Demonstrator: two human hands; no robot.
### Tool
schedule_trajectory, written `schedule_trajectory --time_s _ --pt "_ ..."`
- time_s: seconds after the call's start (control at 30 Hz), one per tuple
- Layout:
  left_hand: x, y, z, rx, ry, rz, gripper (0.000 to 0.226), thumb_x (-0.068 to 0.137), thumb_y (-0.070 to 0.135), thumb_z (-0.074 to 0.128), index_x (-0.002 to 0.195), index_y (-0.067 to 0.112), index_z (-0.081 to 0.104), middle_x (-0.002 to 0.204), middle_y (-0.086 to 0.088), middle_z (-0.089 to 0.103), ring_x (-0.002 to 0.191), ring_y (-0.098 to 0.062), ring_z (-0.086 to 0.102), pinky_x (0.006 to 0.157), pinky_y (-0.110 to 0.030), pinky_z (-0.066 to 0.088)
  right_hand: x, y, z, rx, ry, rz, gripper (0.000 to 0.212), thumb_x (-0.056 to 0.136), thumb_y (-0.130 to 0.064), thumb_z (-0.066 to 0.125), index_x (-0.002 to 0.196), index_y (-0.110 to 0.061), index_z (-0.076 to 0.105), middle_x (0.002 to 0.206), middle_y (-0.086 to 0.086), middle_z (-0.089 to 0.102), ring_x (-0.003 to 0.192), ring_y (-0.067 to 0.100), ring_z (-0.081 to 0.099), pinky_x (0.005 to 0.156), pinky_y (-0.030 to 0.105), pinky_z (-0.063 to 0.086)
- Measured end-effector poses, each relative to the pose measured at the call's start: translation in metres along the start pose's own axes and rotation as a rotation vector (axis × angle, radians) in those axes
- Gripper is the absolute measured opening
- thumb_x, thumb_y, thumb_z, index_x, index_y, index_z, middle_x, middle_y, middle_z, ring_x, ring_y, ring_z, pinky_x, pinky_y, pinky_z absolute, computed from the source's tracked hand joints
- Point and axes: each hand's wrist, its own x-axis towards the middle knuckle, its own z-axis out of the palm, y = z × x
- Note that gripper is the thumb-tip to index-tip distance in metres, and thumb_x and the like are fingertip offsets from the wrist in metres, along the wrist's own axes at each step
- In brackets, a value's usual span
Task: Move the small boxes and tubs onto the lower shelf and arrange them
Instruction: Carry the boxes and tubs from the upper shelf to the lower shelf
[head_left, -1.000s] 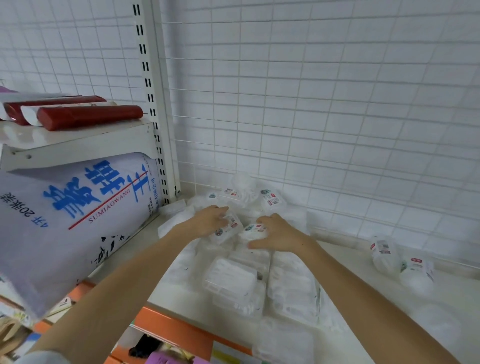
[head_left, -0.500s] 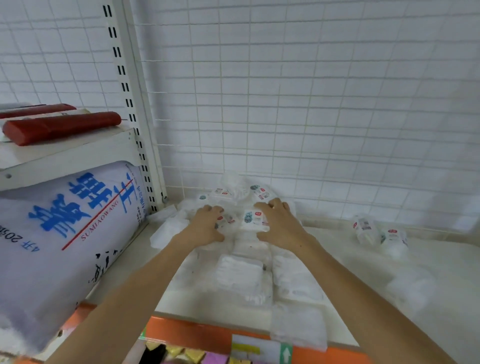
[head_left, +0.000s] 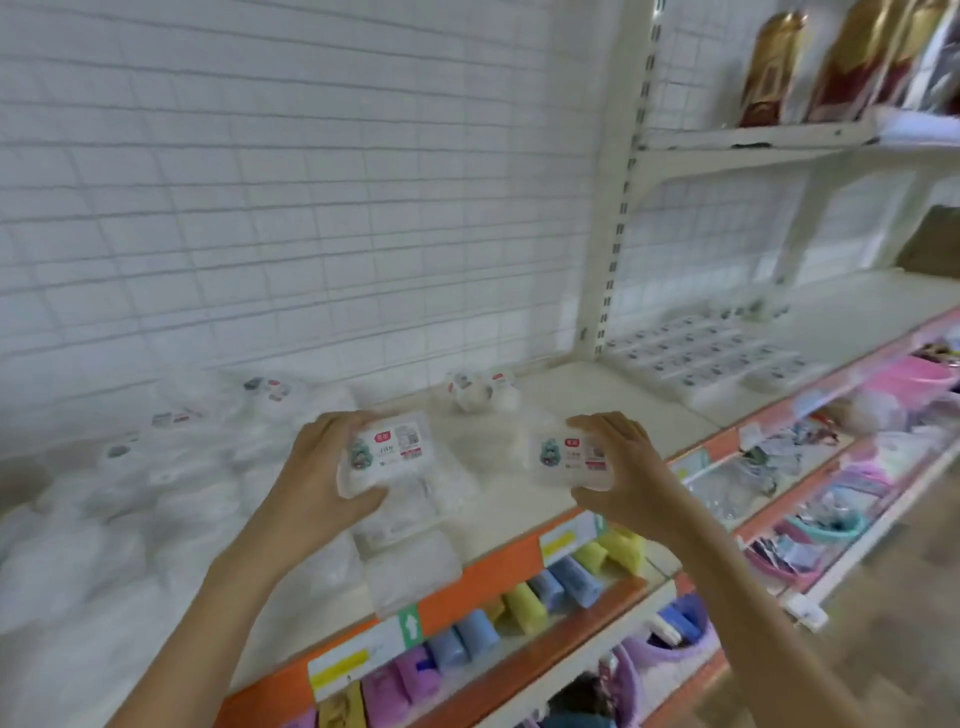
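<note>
Holding small box (head_left: 385, 457) in left hand (head_left: 317, 483), other box (head_left: 569, 460) gripped in right hand (head_left: 626, 467), both above white shelf (head_left: 519, 483). Orange shelf edge (head_left: 483, 577) near. Pile of packs (head_left: 171, 467) left. Rows of boxes (head_left: 701, 353) far right. White wire wall (head_left: 311, 182) behind.

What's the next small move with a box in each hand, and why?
Probably carry both to the right and set them by the neat rows of boxes in the next bay. The left hand grips one small box, the right hand grips another, both lifted clear of the loose pile, and those rows look like the arranged stock.
</note>
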Motion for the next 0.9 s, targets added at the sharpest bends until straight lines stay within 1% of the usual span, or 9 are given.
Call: schedule_trajectory --time_s 0.1,0.27,0.33,0.4,0.47,0.53,0.6,0.7,0.9 --pt "0.011 0.036 0.045 -0.089 -0.071 0.082 0.062 0.058 0.053 0.055 0.117 0.037 0.040 0.113 0.018 0.044 0.102 0.002 0.035 0.087 0.005 0.019 -0.053 0.034 -0.032 -0.025 0.069 0.109 0.068 0.071 -0.019 0.074 0.131 -0.021 0.043 0.115 -0.008 0.038 0.106 0.010 0.034 0.088 0.022 0.032" --pt "0.021 0.090 0.124 -0.221 -0.183 0.158 0.068 0.057 0.051 0.055 0.118 0.022 0.048 0.112 0.019 0.043 0.104 0.000 0.038 0.087 0.005 0.023 -0.128 0.089 -0.067 -0.023 0.133 0.278 0.071 0.067 -0.017 0.076 0.130 -0.022 0.044 0.113 -0.012 0.036 0.107 0.010 0.037 0.086 0.020 0.031" --pt "0.024 0.109 0.153 -0.242 -0.196 0.159 0.069 0.055 0.050 0.054 0.117 0.020 0.050 0.111 0.012 0.047 0.103 -0.001 0.041 0.088 -0.003 0.028 -0.153 0.113 -0.077 -0.004 0.154 0.321 0.072 0.066 -0.014 0.077 0.130 -0.021 0.045 0.113 -0.011 0.037 0.108 0.011 0.038 0.088 0.021 0.033" --pt "0.027 0.128 0.180 -0.257 -0.207 0.135 0.066 0.053 0.051 0.053 0.115 0.027 0.048 0.110 0.010 0.047 0.103 -0.004 0.043 0.086 -0.011 0.031 -0.177 0.137 -0.086 0.022 0.177 0.353 0.072 0.065 -0.015 0.078 0.129 -0.022 0.045 0.116 -0.011 0.038 0.111 0.011 0.038 0.091 0.024 0.039" --pt "0.028 0.149 0.207 -0.261 -0.227 0.129 0.063 0.053 0.053 0.053 0.112 0.032 0.047 0.108 0.012 0.047 0.101 -0.001 0.041 0.083 -0.005 0.030 -0.199 0.161 -0.096 0.047 0.178 0.393 0.072 0.066 -0.018 0.077 0.130 -0.024 0.043 0.118 -0.012 0.038 0.113 0.009 0.037 0.091 0.020 0.038" --pt "0.029 0.165 0.233 -0.249 -0.241 0.135 0.068 0.056 0.052 0.054 0.115 0.020 0.052 0.108 0.006 0.049 0.100 -0.001 0.041 0.084 0.000 0.028 -0.216 0.185 -0.104 0.069 0.177 0.439 0.073 0.066 -0.018 0.076 0.131 -0.023 0.043 0.115 -0.011 0.038 0.113 0.008 0.035 0.088 0.014 0.033" --pt "0.033 0.182 0.262 -0.235 -0.246 0.107 0.077 0.056 0.053 0.053 0.119 0.010 0.053 0.112 0.001 0.048 0.105 -0.008 0.044 0.086 -0.006 0.029 -0.232 0.211 -0.109 0.088 0.182 0.458 0.073 0.064 -0.020 0.074 0.131 -0.021 0.044 0.114 -0.010 0.038 0.113 0.009 0.035 0.092 0.018 0.035" --pt "0.038 0.206 0.288 -0.236 -0.249 0.073 0.084 0.054 0.059 0.051 0.123 0.012 0.050 0.117 0.002 0.045 0.112 -0.015 0.043 0.089 -0.022 0.030 -0.243 0.241 -0.115 0.116 0.174 0.488 0.071 0.068 -0.017 0.076 0.131 -0.024 0.043 0.117 -0.012 0.036 0.113 0.008 0.033 0.099 0.029 0.040" --pt "0.072 0.245 0.330 -0.253 -0.291 0.040 0.074 0.054 0.059 0.057 0.120 0.031 0.042 0.116 0.008 0.045 0.114 -0.015 0.045 0.095 -0.039 0.044 -0.235 0.298 -0.141 0.139 0.156 0.480 0.070 0.073 -0.018 0.074 0.132 -0.031 0.038 0.118 -0.018 0.031 0.115 0.006 0.035 0.094 0.020 0.040"
